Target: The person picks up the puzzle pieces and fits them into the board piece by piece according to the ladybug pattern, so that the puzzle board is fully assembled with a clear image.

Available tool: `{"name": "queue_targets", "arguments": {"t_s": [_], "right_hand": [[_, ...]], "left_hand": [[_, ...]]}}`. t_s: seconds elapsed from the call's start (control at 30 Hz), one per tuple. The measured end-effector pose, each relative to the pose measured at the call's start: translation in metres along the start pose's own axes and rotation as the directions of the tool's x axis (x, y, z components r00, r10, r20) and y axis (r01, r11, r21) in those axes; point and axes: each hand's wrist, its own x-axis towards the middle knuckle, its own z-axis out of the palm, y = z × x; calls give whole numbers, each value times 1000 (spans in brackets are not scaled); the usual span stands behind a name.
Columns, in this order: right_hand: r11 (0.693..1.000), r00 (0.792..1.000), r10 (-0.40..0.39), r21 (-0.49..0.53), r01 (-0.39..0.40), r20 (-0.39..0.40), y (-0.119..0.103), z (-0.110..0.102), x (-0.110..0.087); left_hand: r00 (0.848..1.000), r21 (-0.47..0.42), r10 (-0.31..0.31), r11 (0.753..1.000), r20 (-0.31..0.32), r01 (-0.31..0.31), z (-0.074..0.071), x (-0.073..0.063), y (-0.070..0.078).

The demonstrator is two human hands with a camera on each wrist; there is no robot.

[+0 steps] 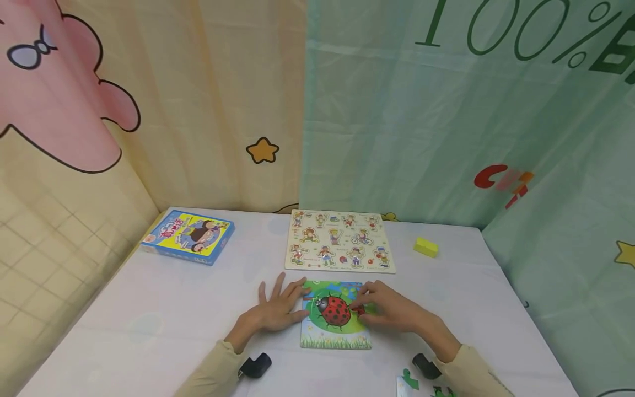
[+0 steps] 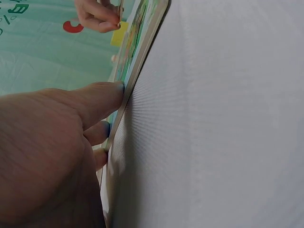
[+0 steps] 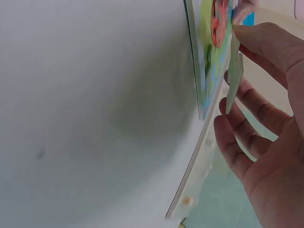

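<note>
A square ladybug jigsaw puzzle (image 1: pixel 334 340) lies on the white table, its red, black-spotted beetle on a green leaf. My left hand (image 1: pixel 279 310) rests at the puzzle's left edge, fingers spread, with the thumb (image 2: pixel 102 97) touching the frame in the left wrist view. Over the puzzle's right side, my right hand (image 1: pixel 394 310) pinches a thin puzzle piece (image 3: pixel 234 78) between thumb and fingers. From the head view some red shows on that piece, and the pale green back faces the right wrist camera. The piece is tilted, just above the board.
Behind the puzzle lies a wooden peg board (image 1: pixel 342 242) with figures of children. A blue and yellow box (image 1: pixel 190 236) sits at the back left, a yellow block (image 1: pixel 425 247) at the back right. Loose puzzle pieces (image 1: pixel 409 380) lie near the front, by the right sleeve.
</note>
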Motion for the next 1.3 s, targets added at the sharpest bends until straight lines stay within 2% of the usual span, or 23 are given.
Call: {"name": "queue_targets", "arguments": {"t_s": [0.13,0.2,0.37,0.63,1.3], "right_hand": [[997,998,-65,-37,65,-11,-7,5,9],[996,997,-72,-47,72,2,-10,7,11],[996,999,-34,-78,36,31,-15,10,16],[994,999,-2,-112,5,32,-17,13,20],[991,995,-52,-117,62,86,-23,9,32]], "left_hand": [[1000,-2,2,1000,-1,-2,1,0,0],[1000,-2,3,1000,0,-3,1,0,0],[1000,4,7,1000,-4,-7,1,1,1],[1000,-5,13,1000,-7,-13,0,1,1],[1000,9,-10,1000,4,10,1,2,-1]]}}
